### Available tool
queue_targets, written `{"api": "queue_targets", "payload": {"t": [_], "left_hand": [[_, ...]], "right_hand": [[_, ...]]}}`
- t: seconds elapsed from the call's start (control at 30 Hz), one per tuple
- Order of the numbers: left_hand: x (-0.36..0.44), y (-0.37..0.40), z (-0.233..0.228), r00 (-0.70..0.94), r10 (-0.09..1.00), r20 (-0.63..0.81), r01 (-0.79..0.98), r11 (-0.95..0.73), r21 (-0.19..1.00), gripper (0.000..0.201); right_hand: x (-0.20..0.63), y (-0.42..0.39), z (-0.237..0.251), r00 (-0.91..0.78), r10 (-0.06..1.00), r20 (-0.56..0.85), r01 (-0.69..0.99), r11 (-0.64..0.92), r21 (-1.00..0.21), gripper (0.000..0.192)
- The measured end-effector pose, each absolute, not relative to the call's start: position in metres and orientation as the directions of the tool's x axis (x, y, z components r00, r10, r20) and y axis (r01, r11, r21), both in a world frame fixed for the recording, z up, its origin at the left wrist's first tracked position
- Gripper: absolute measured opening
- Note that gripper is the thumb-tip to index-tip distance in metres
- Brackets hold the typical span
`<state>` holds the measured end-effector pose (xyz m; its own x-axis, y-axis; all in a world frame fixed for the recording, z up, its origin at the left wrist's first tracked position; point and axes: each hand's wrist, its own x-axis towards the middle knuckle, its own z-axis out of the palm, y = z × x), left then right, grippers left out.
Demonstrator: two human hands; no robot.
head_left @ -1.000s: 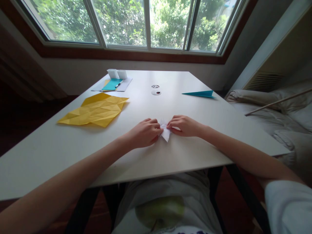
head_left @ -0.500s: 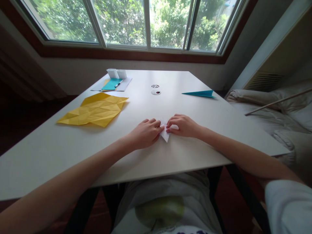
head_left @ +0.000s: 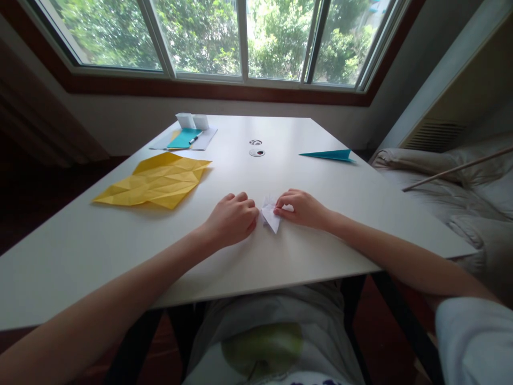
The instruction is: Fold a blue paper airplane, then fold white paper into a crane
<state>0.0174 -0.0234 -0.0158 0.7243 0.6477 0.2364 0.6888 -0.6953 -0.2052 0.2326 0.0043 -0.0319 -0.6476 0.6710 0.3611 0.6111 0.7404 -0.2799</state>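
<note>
A small folded white paper with pointed corners lies near the front of the white table. My right hand pinches its right side between thumb and fingers. Just left of the paper rests my left hand, its fingers curled in; whether a fingertip still touches the paper's left edge I cannot make out, and the inside of that hand is hidden.
To the left lies a creased yellow sheet. Behind it are two white folded boxes, a blue sheet and a marker. Two round stickers lie mid-table; a blue paper plane is at right.
My left hand has drawn away from the white paper, a little to the left, and more of the paper shows. The right hand stays at the paper, now pinching its right side.
</note>
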Motion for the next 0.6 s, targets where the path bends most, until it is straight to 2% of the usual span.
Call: {"api": "queue_targets", "payload": {"t": [0.17,0.33,0.5,0.6], "left_hand": [[0.019,-0.019,-0.017,0.668,0.665,0.335,0.726,-0.681,-0.095,0.024],[0.024,-0.018,-0.020,0.665,0.669,0.331,0.713,-0.701,-0.017,0.025],[0.026,-0.012,-0.024,0.580,0.752,0.311,0.777,-0.626,0.064,0.027],[0.026,-0.009,-0.027,0.494,0.814,0.304,0.835,-0.542,0.094,0.036]], "right_hand": [[0.230,0.006,-0.037,-0.619,0.684,0.386,0.622,0.727,-0.291,0.015],[0.234,0.006,-0.034,-0.672,0.642,0.368,0.582,0.766,-0.273,0.019],[0.239,0.005,-0.028,-0.702,0.634,0.325,0.580,0.773,-0.257,0.025],[0.238,0.003,-0.027,-0.697,0.647,0.309,0.600,0.762,-0.242,0.032]]}}
